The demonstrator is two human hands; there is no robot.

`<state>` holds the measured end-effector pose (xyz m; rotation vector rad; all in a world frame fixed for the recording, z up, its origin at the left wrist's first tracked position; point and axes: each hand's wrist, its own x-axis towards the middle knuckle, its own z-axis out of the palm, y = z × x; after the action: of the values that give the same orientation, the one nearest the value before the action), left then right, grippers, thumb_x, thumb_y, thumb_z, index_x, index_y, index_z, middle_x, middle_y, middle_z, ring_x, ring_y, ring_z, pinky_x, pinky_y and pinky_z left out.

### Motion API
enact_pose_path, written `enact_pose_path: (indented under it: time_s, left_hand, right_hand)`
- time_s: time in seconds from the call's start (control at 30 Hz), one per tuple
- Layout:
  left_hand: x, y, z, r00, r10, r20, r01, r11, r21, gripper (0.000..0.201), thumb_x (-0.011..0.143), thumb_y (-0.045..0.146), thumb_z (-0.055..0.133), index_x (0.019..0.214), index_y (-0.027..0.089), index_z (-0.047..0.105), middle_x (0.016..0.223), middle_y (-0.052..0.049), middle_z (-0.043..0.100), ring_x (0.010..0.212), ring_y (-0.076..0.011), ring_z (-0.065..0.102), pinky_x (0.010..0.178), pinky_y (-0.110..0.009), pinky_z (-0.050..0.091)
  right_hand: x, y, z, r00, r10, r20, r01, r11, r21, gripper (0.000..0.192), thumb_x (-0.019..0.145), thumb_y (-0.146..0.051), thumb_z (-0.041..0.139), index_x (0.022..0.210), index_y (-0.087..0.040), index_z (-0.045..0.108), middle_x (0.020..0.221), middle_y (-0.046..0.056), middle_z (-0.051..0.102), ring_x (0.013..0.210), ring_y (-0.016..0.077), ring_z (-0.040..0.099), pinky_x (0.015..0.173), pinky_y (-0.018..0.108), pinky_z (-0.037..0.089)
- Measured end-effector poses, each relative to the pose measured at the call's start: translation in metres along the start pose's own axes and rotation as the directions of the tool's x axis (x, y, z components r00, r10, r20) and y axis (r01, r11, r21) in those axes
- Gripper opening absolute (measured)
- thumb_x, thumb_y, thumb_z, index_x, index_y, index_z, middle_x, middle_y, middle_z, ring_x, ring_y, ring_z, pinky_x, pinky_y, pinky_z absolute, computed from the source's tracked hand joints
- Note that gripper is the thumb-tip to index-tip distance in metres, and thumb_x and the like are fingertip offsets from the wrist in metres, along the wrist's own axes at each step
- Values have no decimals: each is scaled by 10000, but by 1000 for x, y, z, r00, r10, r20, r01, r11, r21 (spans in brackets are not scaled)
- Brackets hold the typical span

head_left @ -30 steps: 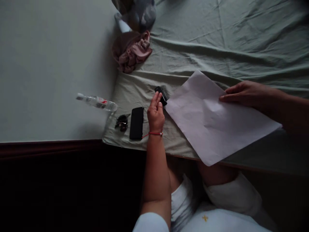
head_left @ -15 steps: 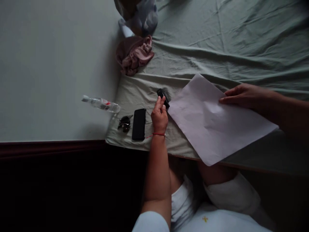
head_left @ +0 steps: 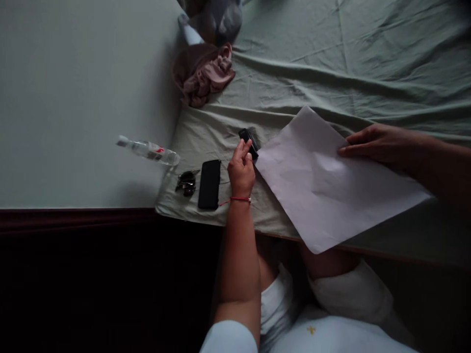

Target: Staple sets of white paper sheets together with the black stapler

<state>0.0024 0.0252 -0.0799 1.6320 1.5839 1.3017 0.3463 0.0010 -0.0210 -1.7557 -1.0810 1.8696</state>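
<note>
I sit at the edge of a bed covered with a green sheet (head_left: 331,54). A large white sheet of paper (head_left: 324,186) lies on it, its near corner hanging over the edge above my knees. My right hand (head_left: 375,143) rests flat on the paper's far right edge, fingers together. My left hand (head_left: 241,169), with a red string at the wrist, reaches forward. Its fingertips touch a small black object (head_left: 249,139) just left of the paper, without closing around it.
A black phone (head_left: 209,184) and dark sunglasses (head_left: 186,182) lie left of my left hand. A plastic water bottle (head_left: 147,150) lies off the bed's corner on the pale floor. A crumpled pink cloth (head_left: 204,73) and a bundle (head_left: 217,17) sit farther back.
My left hand's fingers curled beside the small black object, then stretched out onto it again. The right hand and the paper stayed put. The view shifted slightly.
</note>
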Motion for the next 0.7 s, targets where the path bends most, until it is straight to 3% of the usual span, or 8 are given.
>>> enact_pose_path:
  time_s: [0.23, 0.37, 0.43, 0.5, 0.6, 0.7]
  left_hand:
    - [2, 1, 3, 995, -89, -40, 82, 986, -142, 445, 985, 153, 541, 1410, 271, 598, 1403, -70, 723, 1401, -184, 607, 1210, -382, 454]
    - [-3, 7, -2, 976, -112, -185, 89, 988, -125, 356, 1019, 340, 584, 1365, 260, 614, 1398, -101, 702, 1358, -207, 632, 1144, -353, 490]
    - [-6, 14, -7, 939, -175, -296, 126, 976, -178, 327, 1008, 460, 598, 1244, 245, 665, 1299, -94, 734, 1224, -192, 694, 1017, -306, 543]
    - [-9, 24, -10, 890, -309, -335, 209, 930, -301, 385, 980, 581, 592, 1092, 228, 698, 1123, -70, 772, 956, -151, 735, 768, -237, 556]
    - [-14, 42, -12, 879, -434, -197, 316, 840, -441, 588, 954, 734, 498, 874, 193, 717, 816, -60, 759, 562, -88, 601, 469, -205, 369]
    - [-21, 55, -9, 907, -421, -23, 362, 806, -468, 584, 924, 729, 562, 793, 191, 745, 733, -58, 748, 445, -62, 496, 405, -233, 273]
  right_hand:
    - [-12, -9, -6, 994, 56, 93, -52, 997, -52, 95, 864, -232, 756, 930, -185, 806, 788, 102, 759, 620, 177, 720, 609, 258, 622]
    - [-13, -3, -12, 991, -11, 132, 7, 999, 32, 181, 802, -279, 809, 965, -202, 798, 795, 92, 768, 602, 183, 711, 575, 262, 611]
    - [-11, 2, -13, 993, -63, 99, 56, 995, 79, 215, 805, -299, 812, 991, -194, 791, 810, 94, 774, 567, 169, 687, 546, 256, 590]
    - [-6, 5, -11, 992, -129, 14, 126, 985, 116, 211, 829, -289, 788, 1018, -195, 786, 809, 79, 769, 547, 149, 664, 521, 238, 565]
    - [1, 7, -6, 970, -216, -108, 231, 961, 154, 196, 866, -244, 726, 1049, -205, 785, 819, 52, 762, 571, 129, 656, 534, 217, 556]
    - [4, 7, -1, 957, -249, -150, 276, 941, 195, 190, 869, -223, 705, 1037, -201, 790, 845, 51, 762, 584, 118, 651, 573, 223, 574]
